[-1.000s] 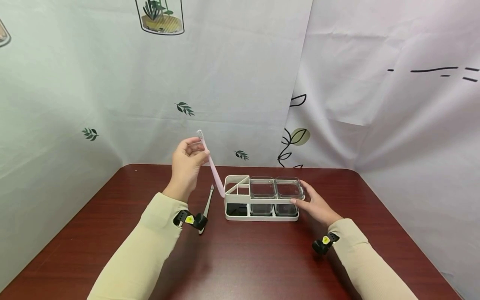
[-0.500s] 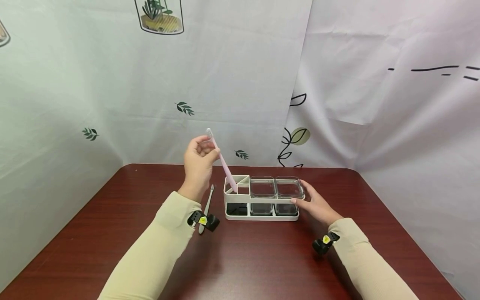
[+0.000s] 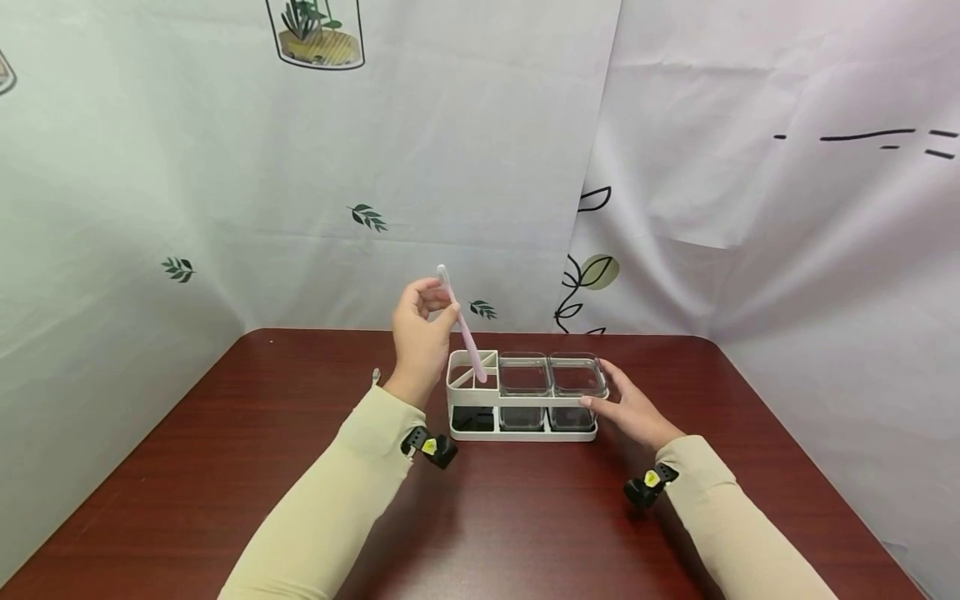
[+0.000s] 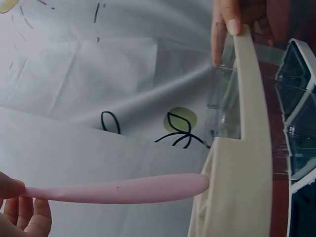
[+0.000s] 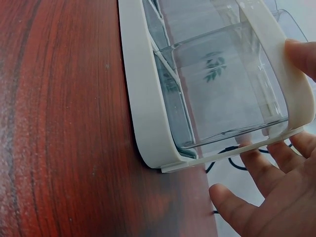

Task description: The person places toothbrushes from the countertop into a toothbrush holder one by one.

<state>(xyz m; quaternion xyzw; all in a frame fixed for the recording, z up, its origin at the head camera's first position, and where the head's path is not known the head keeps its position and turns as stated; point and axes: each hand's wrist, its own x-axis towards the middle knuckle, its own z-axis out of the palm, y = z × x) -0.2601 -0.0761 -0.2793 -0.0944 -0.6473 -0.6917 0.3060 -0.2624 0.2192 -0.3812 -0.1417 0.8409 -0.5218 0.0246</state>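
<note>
My left hand (image 3: 420,337) pinches a pink toothbrush (image 3: 467,333) near its bristle end, with the handle slanting down. The handle's tip overlaps the divided section of a white toothbrush holder (image 3: 528,402); in the left wrist view the handle (image 4: 138,189) ends right at the holder's rim. At the holder's right end, my right hand (image 3: 633,410) grips the upper frame, its thumb on the front bar and fingers behind, as the right wrist view shows. Two clear cups (image 3: 525,375) sit side by side in the holder. A second toothbrush (image 3: 376,377) lies mostly hidden behind the left sleeve.
The holder stands on a dark red wooden table (image 3: 525,517), towards its far side. A pale printed cloth (image 3: 480,167) hangs behind and along the sides. Wrist cameras are strapped over both sleeves.
My left hand has moved right, bringing the pink toothbrush from beside the holder to over its divided section. The second toothbrush's visible tip has shifted left. The right hand keeps its grip.
</note>
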